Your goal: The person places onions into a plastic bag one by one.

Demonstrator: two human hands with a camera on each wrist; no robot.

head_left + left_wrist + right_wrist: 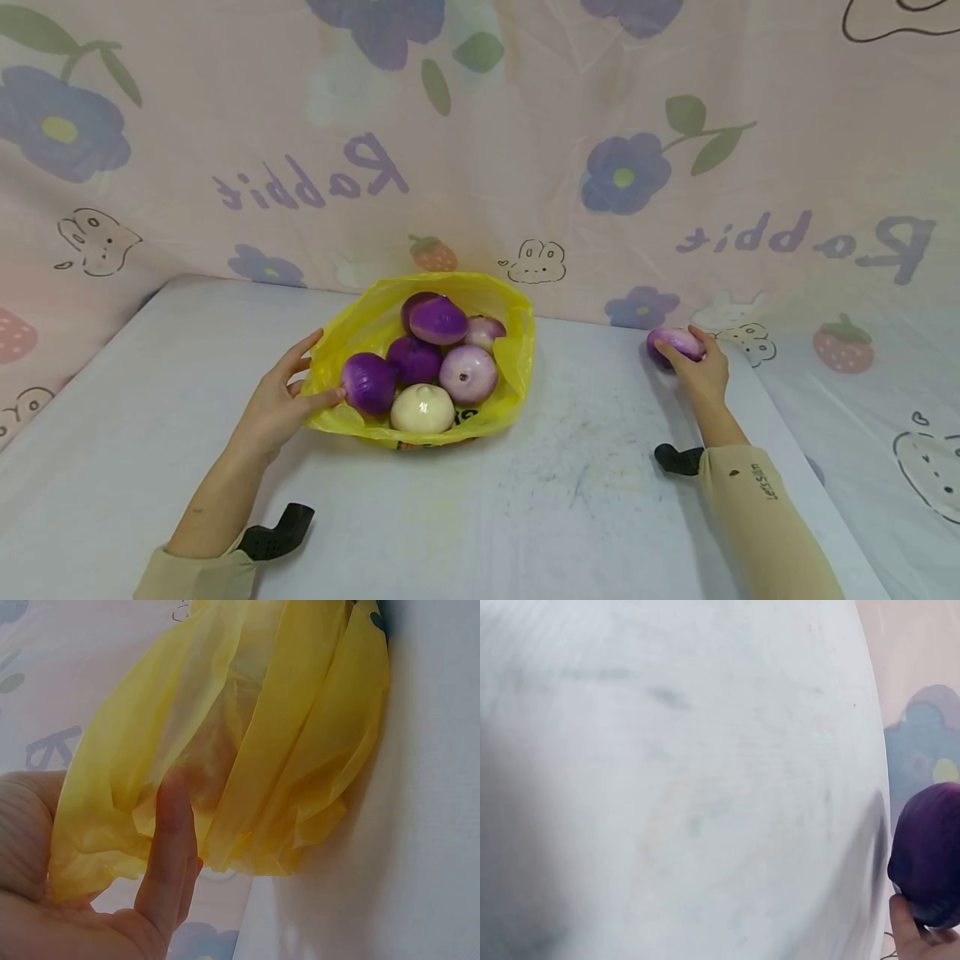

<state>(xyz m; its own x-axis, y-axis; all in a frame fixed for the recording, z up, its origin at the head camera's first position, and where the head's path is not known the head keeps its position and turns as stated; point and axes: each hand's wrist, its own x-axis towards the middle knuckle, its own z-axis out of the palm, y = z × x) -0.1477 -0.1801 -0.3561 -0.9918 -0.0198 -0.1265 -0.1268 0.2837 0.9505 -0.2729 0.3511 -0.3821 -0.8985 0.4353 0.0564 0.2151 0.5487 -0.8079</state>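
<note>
A yellow plastic bag [521, 387] lies wide-mouthed on the table, with several purple onions [468, 375] and one white onion [422, 408] inside. At its left rim, my left hand [279, 404] holds the plastic between thumb and fingers. The left wrist view shows fingers [174, 840] against the outside of the yellow film. Well to the right of the bag, my right hand [701, 371] grips another purple onion [663, 343] near the table's back right. Only part of that onion and a few fingertips [904, 922] enter the right wrist view.
The white table [570, 500] has dark smudges right of the bag. A printed cloth [495, 167] with flowers and rabbits hangs behind it and down the sides. Black wrist mounts [279, 533] sit at both sleeve cuffs.
</note>
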